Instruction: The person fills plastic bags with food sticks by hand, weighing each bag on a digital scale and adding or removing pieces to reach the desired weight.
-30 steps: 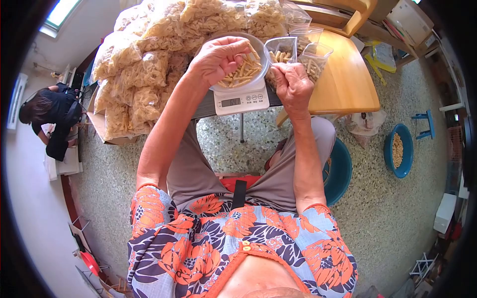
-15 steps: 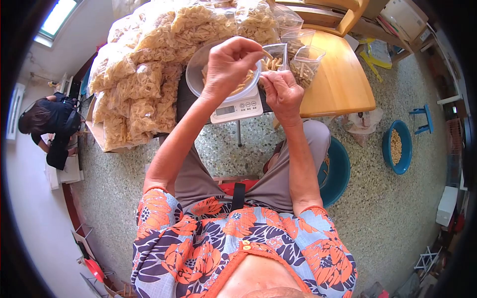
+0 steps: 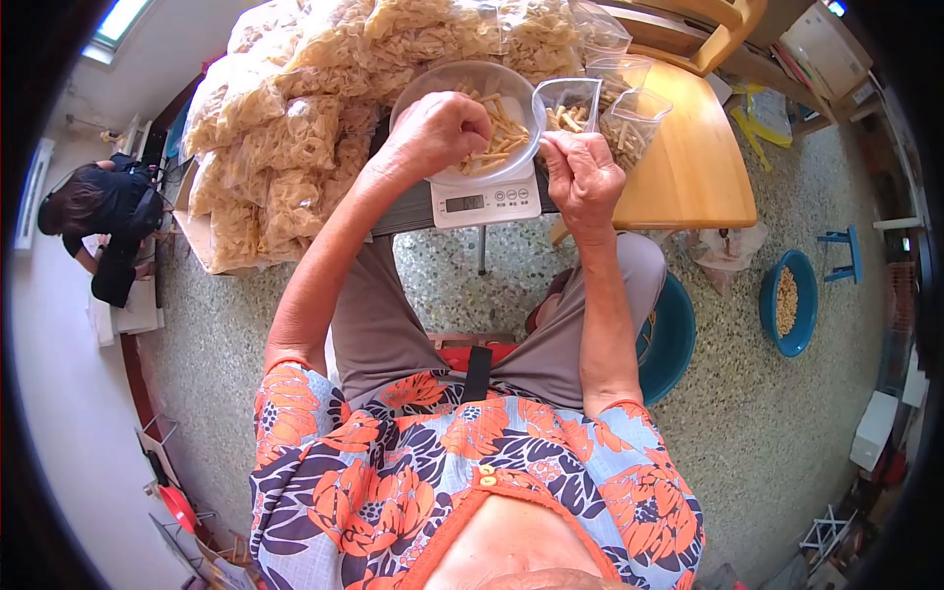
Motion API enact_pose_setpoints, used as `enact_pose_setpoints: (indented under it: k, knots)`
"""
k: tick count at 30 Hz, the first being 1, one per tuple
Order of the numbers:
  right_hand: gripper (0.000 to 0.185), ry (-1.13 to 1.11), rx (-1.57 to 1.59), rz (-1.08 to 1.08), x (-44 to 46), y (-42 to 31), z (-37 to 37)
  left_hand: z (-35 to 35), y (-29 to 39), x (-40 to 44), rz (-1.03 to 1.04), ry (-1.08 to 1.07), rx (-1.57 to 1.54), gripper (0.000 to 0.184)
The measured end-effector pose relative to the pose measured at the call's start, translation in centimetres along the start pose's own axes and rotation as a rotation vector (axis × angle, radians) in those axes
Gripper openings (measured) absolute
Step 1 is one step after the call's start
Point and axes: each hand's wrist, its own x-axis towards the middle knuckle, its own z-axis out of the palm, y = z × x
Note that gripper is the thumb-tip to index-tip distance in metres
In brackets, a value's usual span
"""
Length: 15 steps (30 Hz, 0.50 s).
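My left hand (image 3: 433,135) hovers over the left part of a clear round bowl (image 3: 523,91), its fingers bent together; whether anything is between them is hidden. Pale brown sticks (image 3: 503,133) lie in the bowl, which rests on a white kitchen scale (image 3: 511,200). To the right of the bowl, my right hand (image 3: 584,177) pinches the near edge of an open clear bag (image 3: 568,96) with similar sticks inside. More clear bags of sticks (image 3: 626,133) stand just behind and right of that hand.
Bags of pale dried food (image 3: 295,138) are piled at the left. A wooden chair (image 3: 703,157) stands at the right. Blue tubs (image 3: 678,339) sit on the floor, near a small blue stool (image 3: 841,254). Another person (image 3: 108,221) bends over at the far left.
My left hand has moved from beside the bag's mouth back left over the bowl. My right hand has kept hold of the bag. The view has shifted slightly.
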Motion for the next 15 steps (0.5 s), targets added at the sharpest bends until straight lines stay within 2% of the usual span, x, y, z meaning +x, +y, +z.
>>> enact_pose_setpoints:
  k: [2, 8, 15]
  knots:
    - [0.015, -0.003, -0.002, -0.004, 0.0, -0.2, -0.2, 0.4, 0.6, -0.4, -0.011, -0.024, -0.024, 0.013]
    - [0.014, 0.028, -0.018, 0.023, 1.0, -0.8, -1.4, 1.8, 0.8, -0.2, 0.052, -0.005, 0.196, 0.013]
    - [0.009, -0.167, -0.205, 0.232, 4.9, -2.4, -2.7, 2.4, 0.8, 0.4, 0.011, -0.031, 0.221, 0.01]
